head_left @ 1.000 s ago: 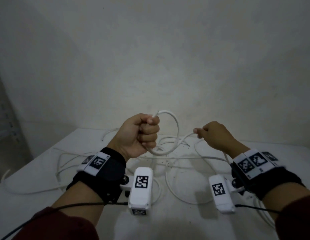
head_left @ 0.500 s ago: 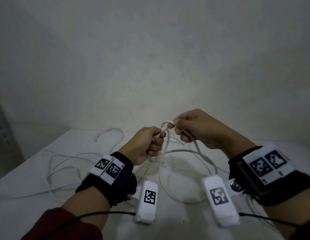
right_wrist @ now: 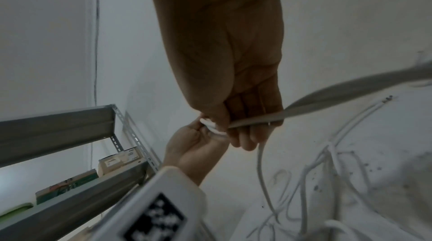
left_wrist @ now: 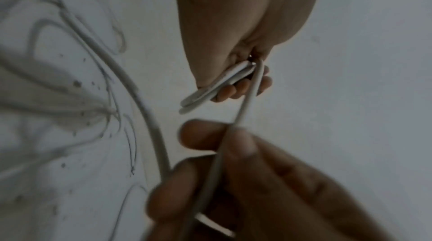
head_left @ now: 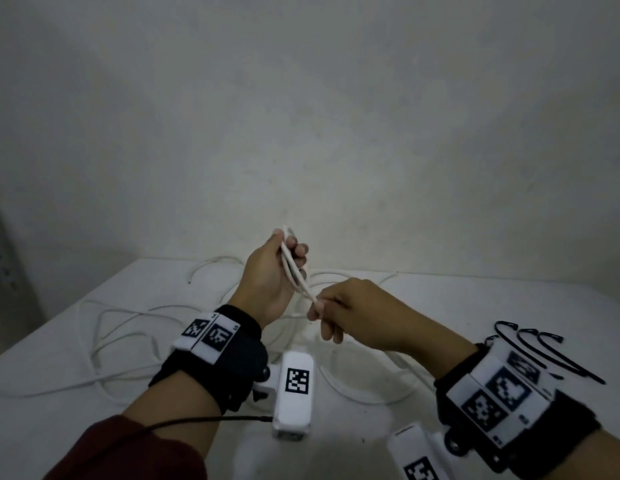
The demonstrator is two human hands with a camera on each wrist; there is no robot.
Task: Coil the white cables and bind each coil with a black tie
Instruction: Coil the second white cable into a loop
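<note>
A white desk (head_left: 474,306) stands against a plain wall (head_left: 301,116). A grey metal shelf (right_wrist: 58,123) holds boxes (right_wrist: 119,160).

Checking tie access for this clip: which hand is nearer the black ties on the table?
Right. The right hand pinches the white cable just left of the black ties; the left hand grips the coil farther left.

Wrist bands (head_left: 211,336): black-and-white square code patterns, no readable words.
Boxes on shelf (right_wrist: 121,160): labels too blurred to read.
</note>
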